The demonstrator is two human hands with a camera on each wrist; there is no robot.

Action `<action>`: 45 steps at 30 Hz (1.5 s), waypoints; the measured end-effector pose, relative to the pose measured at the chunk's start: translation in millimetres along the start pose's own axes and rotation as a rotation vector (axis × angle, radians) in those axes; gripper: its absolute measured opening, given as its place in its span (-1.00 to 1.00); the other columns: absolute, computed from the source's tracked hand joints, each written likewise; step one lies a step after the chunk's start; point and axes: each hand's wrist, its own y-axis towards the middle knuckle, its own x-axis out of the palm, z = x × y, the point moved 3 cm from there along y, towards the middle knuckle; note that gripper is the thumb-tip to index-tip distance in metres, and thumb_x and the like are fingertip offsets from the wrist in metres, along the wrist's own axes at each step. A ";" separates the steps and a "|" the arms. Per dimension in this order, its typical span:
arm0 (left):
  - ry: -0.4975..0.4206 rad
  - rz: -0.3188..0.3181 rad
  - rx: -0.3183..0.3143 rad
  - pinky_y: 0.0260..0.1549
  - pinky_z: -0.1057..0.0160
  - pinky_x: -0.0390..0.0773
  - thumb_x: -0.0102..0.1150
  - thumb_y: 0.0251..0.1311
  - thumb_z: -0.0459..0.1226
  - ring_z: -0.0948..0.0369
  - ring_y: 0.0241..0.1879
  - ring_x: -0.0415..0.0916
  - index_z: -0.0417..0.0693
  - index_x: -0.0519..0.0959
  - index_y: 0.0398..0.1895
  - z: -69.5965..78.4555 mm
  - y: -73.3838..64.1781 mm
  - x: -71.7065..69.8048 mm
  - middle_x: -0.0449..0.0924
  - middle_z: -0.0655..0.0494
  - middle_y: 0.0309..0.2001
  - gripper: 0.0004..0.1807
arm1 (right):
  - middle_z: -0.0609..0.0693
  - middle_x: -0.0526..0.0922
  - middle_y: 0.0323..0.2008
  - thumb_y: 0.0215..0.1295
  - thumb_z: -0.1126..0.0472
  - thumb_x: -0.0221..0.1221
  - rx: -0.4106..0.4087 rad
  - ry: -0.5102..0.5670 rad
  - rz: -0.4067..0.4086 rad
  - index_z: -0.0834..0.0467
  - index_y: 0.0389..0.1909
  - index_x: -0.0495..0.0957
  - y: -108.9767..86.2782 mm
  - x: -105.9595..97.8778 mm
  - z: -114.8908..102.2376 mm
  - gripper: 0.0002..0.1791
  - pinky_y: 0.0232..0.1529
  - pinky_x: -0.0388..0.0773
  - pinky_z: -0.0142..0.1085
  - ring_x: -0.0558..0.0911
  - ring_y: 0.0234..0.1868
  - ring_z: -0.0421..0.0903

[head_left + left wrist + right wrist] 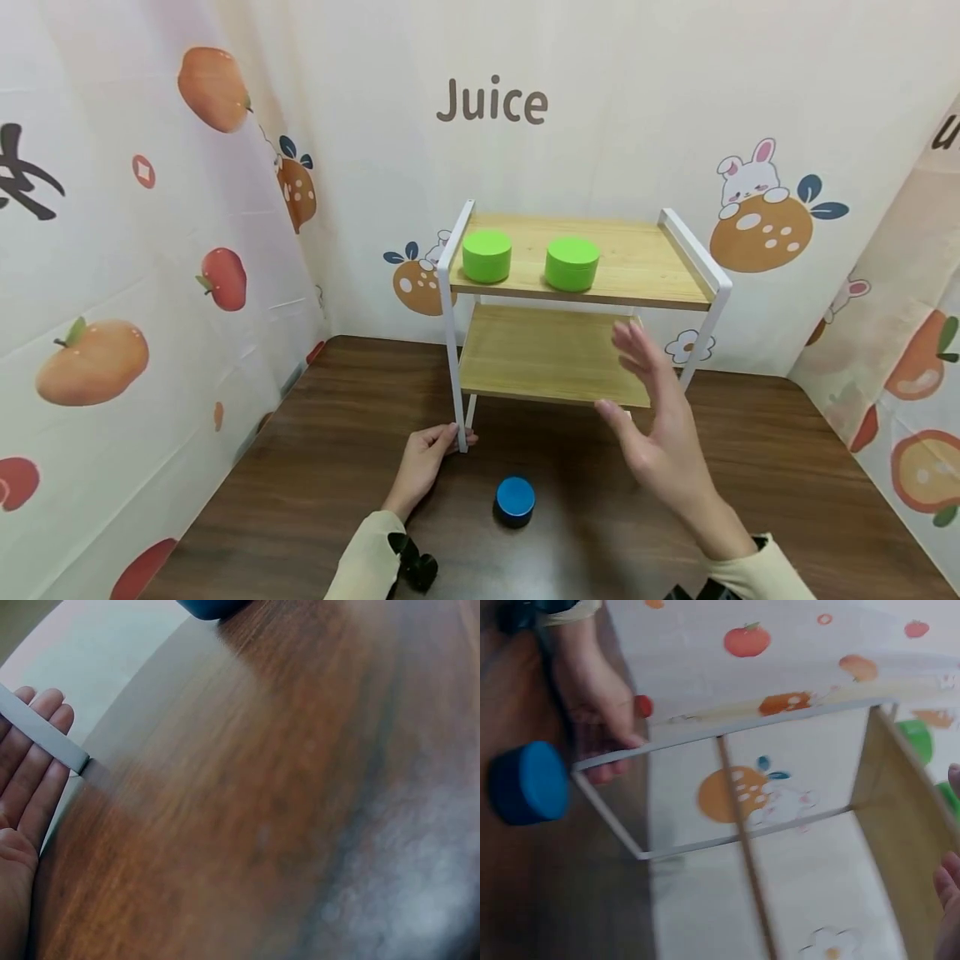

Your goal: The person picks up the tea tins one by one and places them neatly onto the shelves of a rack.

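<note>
A two-tier shelf (637, 254) with wooden boards and a white frame stands on the table. Low on its front left leg, my left hand (423, 462) pinches the white frame, thumb in front and fingers behind; in the left wrist view the leg (46, 736) crosses those fingers. My right hand (663, 433) is raised before the shelf's right side, fingers extended and thumb apart, holding nothing. Two round green containers (487, 257) (572, 265) sit on the top board. A round blue container (514, 500) with a dark lower side rests on the table between my hands.
The dark wooden table (322, 450) runs up to a patterned curtain (360, 167) behind the shelf and along both sides. The shelf's lower board (551, 350) lies beneath the top one, above the table.
</note>
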 end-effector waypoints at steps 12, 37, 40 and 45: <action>-0.020 0.018 -0.021 0.09 0.32 0.72 0.05 0.63 -0.14 0.06 0.03 0.80 -0.30 0.75 0.00 1.7 -3.7 0.0 0.83 -0.18 -0.07 -0.59 | -0.01 0.58 0.35 0.34 0.54 0.25 0.210 0.131 -0.083 0.20 0.57 0.27 -83.1 35.6 44.2 -0.21 0.34 0.43 -0.54 0.56 0.35 -0.22; -0.039 0.016 -0.012 0.08 0.33 0.72 0.03 0.63 -0.14 0.02 0.04 0.80 -0.31 0.75 -0.01 3.1 -4.3 3.1 0.84 -0.16 -0.10 -0.58 | 0.37 0.51 0.40 0.51 0.28 0.23 0.764 0.384 -0.261 0.33 0.51 0.28 -161.5 98.9 80.8 -0.36 0.25 0.53 -0.47 0.56 0.24 -0.42; -0.036 0.021 -0.014 0.07 0.33 0.73 0.03 0.63 -0.16 0.01 0.04 0.80 -0.30 0.75 -0.01 4.4 -4.7 2.9 0.84 -0.14 -0.11 -0.60 | 0.31 0.48 0.44 0.50 0.21 0.27 0.775 0.365 -0.301 0.27 0.55 0.27 -161.4 100.6 81.9 -0.31 0.30 0.49 -0.49 0.55 0.32 -0.33; -0.027 0.020 -0.019 0.08 0.32 0.73 0.03 0.63 -0.16 0.03 0.04 0.80 -0.30 0.75 -0.01 4.1 -4.6 2.5 0.84 -0.12 -0.11 -0.61 | 0.18 0.47 0.49 0.42 0.14 0.37 0.785 0.288 -0.352 0.16 0.56 0.30 -163.2 103.5 81.1 -0.23 0.38 0.44 -0.47 0.52 0.42 -0.12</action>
